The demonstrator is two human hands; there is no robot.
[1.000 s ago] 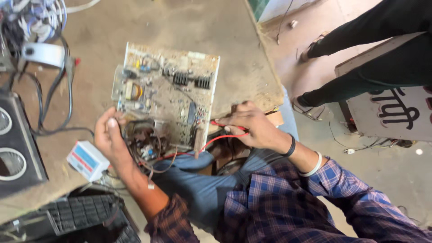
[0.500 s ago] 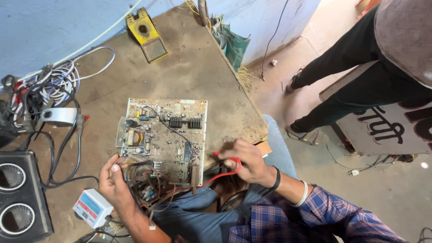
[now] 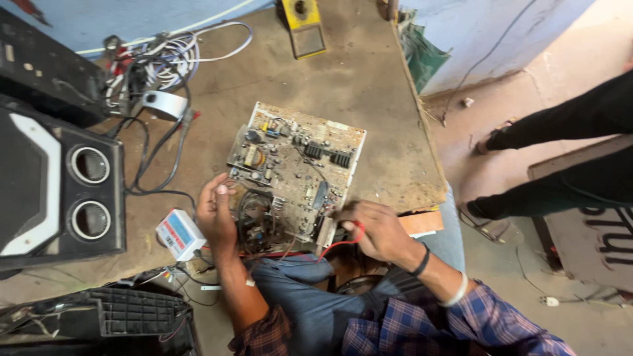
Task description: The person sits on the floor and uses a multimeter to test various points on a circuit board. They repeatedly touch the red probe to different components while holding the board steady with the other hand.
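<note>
A dusty circuit board [image 3: 297,168] with several components lies on the workbench [image 3: 369,86], its near edge toward me. My left hand [image 3: 216,214] is at the board's near left corner, fingers bent beside a coil of dark wires [image 3: 256,221]. My right hand [image 3: 372,231] rests at the board's near right corner and pinches a red test probe [image 3: 357,230], whose red lead [image 3: 330,248] trails down toward my lap.
A black speaker box [image 3: 59,191] stands at left. A tangle of cables [image 3: 155,62] lies behind it, a small white and blue box [image 3: 180,234] near my left hand, a yellow meter [image 3: 302,23] at the back. Another person's legs [image 3: 560,158] are at right.
The view has swung left and closer, bringing the speaker box further in. My hands stay at the board's near corners, the right one still pinching the red probe.
</note>
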